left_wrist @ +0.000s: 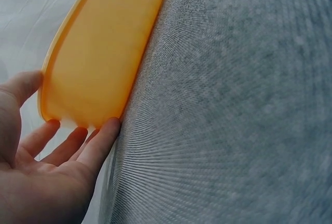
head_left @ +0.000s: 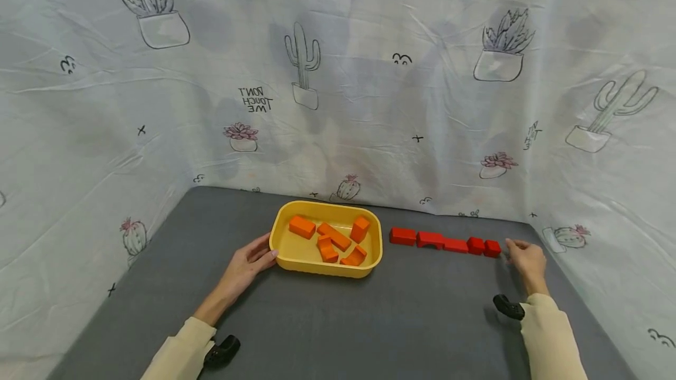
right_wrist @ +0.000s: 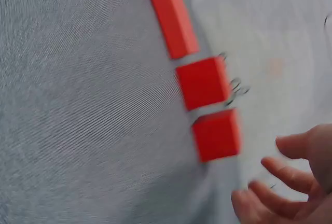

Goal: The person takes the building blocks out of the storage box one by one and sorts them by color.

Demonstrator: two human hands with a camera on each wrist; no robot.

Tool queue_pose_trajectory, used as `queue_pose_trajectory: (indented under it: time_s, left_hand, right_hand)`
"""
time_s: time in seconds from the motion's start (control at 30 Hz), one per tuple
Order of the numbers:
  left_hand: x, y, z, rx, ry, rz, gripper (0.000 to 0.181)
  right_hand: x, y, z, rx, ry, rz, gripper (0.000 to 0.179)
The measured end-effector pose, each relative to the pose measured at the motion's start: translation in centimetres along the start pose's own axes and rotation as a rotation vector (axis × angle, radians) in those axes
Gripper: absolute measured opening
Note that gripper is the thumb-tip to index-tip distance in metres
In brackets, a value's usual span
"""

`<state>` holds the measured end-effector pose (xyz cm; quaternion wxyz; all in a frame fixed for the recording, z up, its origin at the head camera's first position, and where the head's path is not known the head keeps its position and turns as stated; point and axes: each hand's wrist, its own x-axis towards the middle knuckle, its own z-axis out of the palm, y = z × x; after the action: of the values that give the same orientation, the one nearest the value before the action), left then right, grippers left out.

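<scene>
The gray table (head_left: pixel 338 327) extends from the foreground. Two pale sleeves (head_left: pixel 176 352) enter at the bottom, each with a black wrist fitting (head_left: pixel 223 352) beside it. The left hand (head_left: pixel 248 261) contacts the left end of the yellow tray (head_left: pixel 317 267): fingers spread with tips against the outer end wall, thumb at the rim. The tray stands on the table, left of the row of red blocks, and contains five orange blocks (head_left: pixel 302 227), lying apart or close together on its floor. The right hand (head_left: pixel 527 260) is positioned just beside the right end of the row; thumb and fingers are parted and hold nothing. The row comprises five red blocks (head_left: pixel 403 236), including one arch (head_left: pixel 430 238); a narrow gap separates the two rightmost. Behind the table hangs a white cloth (head_left: pixel 364 87) printed with potted cacti and succulents.
</scene>
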<state>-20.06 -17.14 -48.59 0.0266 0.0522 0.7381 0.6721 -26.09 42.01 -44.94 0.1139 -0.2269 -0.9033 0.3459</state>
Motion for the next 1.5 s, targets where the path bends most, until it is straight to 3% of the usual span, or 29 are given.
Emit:
queue_pose_trajectory:
  time_s: [0.07, 0.2, 0.37, 0.47, 0.53, 0.67, 0.77, 0.93, 1.23, 1.5]
  left_hand:
    - [0.0, 0.0, 0.0, 0.005, 0.002, -0.002, 0.063]
    - [0.1, -0.1, -0.2, 0.013, 0.012, -0.007, 0.063]
    - [0.2, -0.2, -0.2, 0.017, 0.012, -0.005, 0.063]
    - [0.1, -0.2, -0.1, 0.013, 0.005, -0.003, 0.063]
    - [0.1, -0.2, -0.1, 0.008, 0.002, -0.002, 0.063]
    - [0.1, 0.0, -0.1, -0.001, -0.004, -0.003, 0.064]
    - [0.1, 0.1, -0.1, 0.002, -0.008, 0.0, 0.064]
    - [0.0, 0.1, -0.2, 0.0, -0.011, 0.004, 0.064]
    - [0.0, -0.3, -0.1, -0.001, -0.009, -0.009, 0.064]
    - [0.0, -0.2, -0.2, -0.006, -0.009, 0.0, 0.063]
  right_hand:
    - [-0.6, -1.0, -0.1, -0.075, 0.065, -0.046, 0.045]
    - [-1.9, -3.3, 0.0, -0.098, 0.15, -0.176, 0.034]
    - [-3.4, -6.5, 0.9, -0.076, 0.178, -0.451, 0.023]
    - [-4.3, -8.6, 1.6, -0.053, 0.124, -0.658, 0.02]
    - [-4.9, -10.1, 2.2, -0.041, 0.043, -0.775, 0.021]
    - [-6.4, -13.2, 3.8, -0.072, -0.143, -0.917, 0.028]
    - [-7.7, -15.4, 5.3, -0.121, -0.237, -0.985, 0.032]
    - [-9.1, -18.3, 8.5, -0.173, -0.305, -1.048, 0.034]
    - [-10.5, -21.1, 13.1, -0.423, -0.47, -1.104, 0.038]
    - [-10.5, -21.9, 14.9, -0.575, -0.49, -1.143, 0.035]
